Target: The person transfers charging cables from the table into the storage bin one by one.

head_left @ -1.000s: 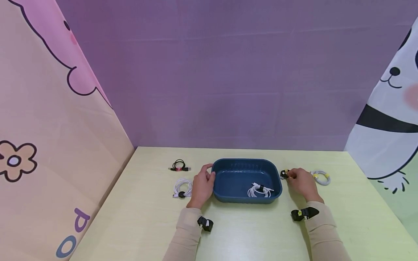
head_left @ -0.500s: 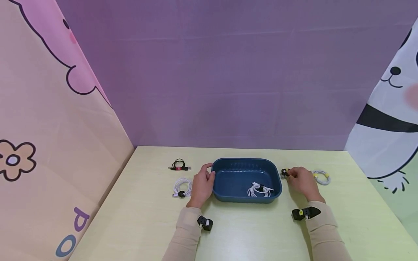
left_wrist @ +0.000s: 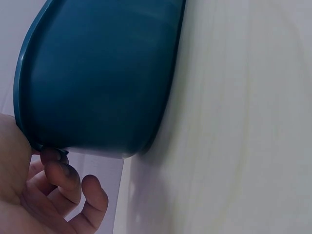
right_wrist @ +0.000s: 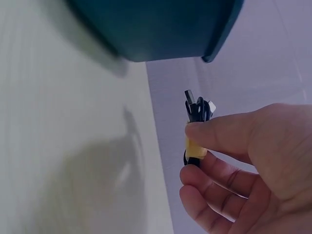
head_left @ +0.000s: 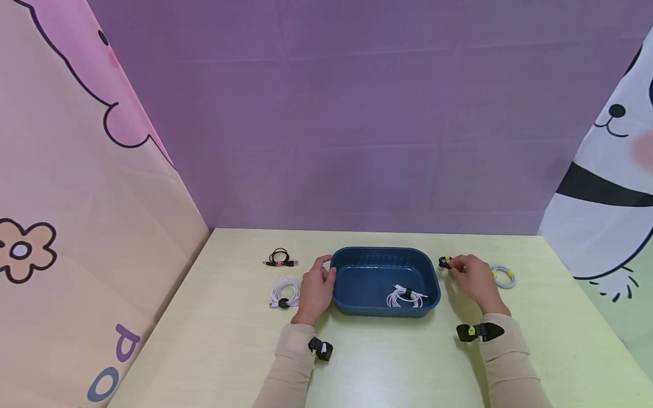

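My right hand [head_left: 474,277] pinches a small coiled black USB cable [right_wrist: 199,112] bound with a yellow tie, between thumb and fingers. It holds the cable above the table, just right of the dark blue plastic tray [head_left: 382,311]; the cable's metal plug points up in the right wrist view. At the tray's left end, my left hand [head_left: 316,292] grips the rim, its fingers curled at the corner in the left wrist view. Inside the tray, near the front right, lies a coiled white cable [head_left: 405,297] with a black tie.
Left of the tray lie a black USB cable [head_left: 280,258] with a red tie and a coiled white cable [head_left: 285,293] with a black tie. Beyond my right hand is a white cable [head_left: 504,277] with yellow ties. A purple cloth [head_left: 377,124] hangs behind the table.
My right hand has risen slightly from the table with the black USB cable, moving a little away from me. The left hand and the tray have stayed in place.
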Available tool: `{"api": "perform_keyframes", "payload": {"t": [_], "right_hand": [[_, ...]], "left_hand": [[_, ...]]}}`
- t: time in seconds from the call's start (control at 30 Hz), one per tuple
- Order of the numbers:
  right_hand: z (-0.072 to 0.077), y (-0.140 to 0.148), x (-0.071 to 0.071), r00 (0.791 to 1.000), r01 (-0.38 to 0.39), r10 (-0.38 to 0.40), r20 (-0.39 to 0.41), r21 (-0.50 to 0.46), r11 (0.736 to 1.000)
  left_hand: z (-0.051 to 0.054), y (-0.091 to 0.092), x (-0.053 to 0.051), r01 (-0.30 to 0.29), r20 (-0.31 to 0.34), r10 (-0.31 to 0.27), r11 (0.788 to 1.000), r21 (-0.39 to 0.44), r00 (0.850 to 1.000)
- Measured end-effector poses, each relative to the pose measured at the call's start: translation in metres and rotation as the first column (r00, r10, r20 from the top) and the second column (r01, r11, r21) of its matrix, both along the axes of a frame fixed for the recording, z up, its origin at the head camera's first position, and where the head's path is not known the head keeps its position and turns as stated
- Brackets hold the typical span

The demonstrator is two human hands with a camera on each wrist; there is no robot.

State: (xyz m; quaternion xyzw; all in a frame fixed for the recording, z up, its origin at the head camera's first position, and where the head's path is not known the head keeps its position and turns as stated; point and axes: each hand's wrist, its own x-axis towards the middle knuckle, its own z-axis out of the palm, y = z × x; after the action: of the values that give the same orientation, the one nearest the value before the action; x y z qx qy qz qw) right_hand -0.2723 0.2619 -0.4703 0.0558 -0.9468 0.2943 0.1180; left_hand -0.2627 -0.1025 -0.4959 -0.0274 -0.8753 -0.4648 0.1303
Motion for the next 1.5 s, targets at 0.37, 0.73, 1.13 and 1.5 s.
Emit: {"api": "perform_keyframes", "payload": {"t": [0.37,0.73,1.13,1.5], "right_hand": [[0.016,-0.008,0.005,0.999,0.019,-0.02,-0.031,-0.018,1.0],[0.03,-0.015,0.007,0.997,0.013,-0.015,-0.072,-0.034,0.999],[0.033,-0.026,0.012,0.996,0.007,-0.013,-0.087,-0.071,0.997],[0.041,-0.031,0.014,0.994,-0.013,0.007,-0.108,-0.059,0.998]], "left_hand": [[-0.001,0.0,0.0,-0.002,-0.004,0.002,1.0,-0.008,1.0],[0.0,0.001,0.001,0.004,-0.02,-0.004,1.0,-0.006,1.0],[-0.001,-0.001,0.0,-0.004,-0.005,0.004,1.0,-0.02,1.0],[-0.001,-0.001,-0.001,0.004,-0.002,-0.004,1.0,-0.009,1.0]]}}
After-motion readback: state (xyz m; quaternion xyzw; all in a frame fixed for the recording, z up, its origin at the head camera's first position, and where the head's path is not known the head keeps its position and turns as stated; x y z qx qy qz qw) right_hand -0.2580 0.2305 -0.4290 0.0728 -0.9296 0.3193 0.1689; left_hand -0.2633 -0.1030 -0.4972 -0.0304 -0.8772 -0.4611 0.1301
